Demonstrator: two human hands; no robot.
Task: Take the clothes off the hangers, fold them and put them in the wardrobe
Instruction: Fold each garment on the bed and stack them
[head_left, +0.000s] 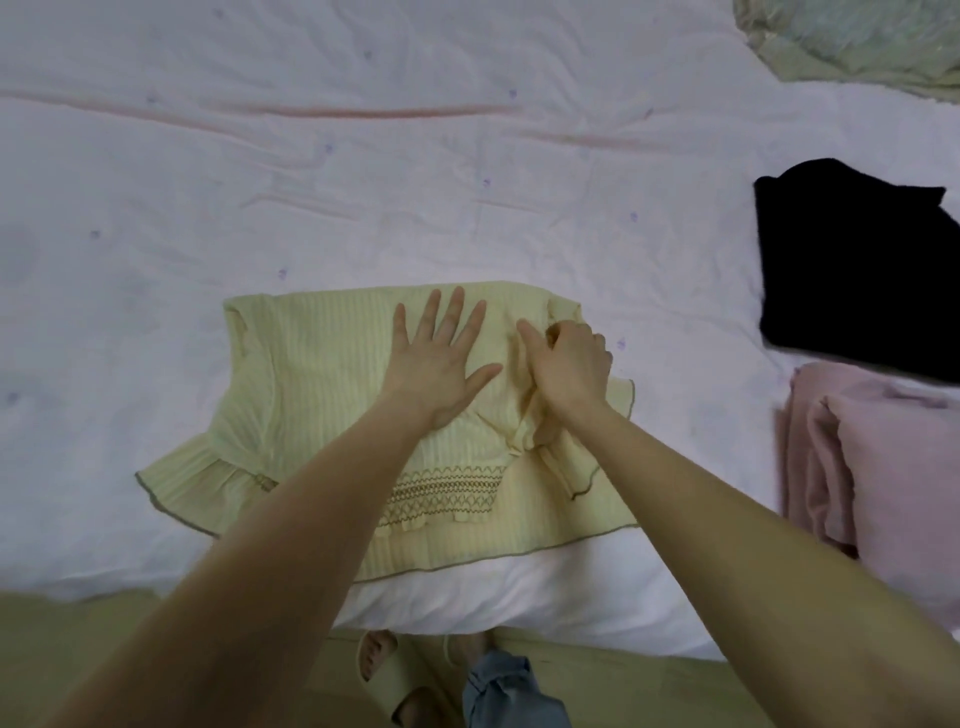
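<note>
Near the front edge of the bed (156, 156), the yellow top (311, 374) is being pinned flat by the left hand (439, 364), fingers spread, while its right side is being pinched in the right hand (569, 371) grip. If the fabric is pulled unevenly, the fold is probably being skewed, or the hem is being dragged over the edge.

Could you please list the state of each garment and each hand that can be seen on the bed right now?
yellow top: lying on the bed, partly folded, right side turned inward.
left hand: flat, fingers spread, pressing the yellow top.
right hand: fingers curled, gripping the top's folded right edge.
black garment: folded, lying at the right.
pink garment: folded, lying near the bed's edge.
</note>
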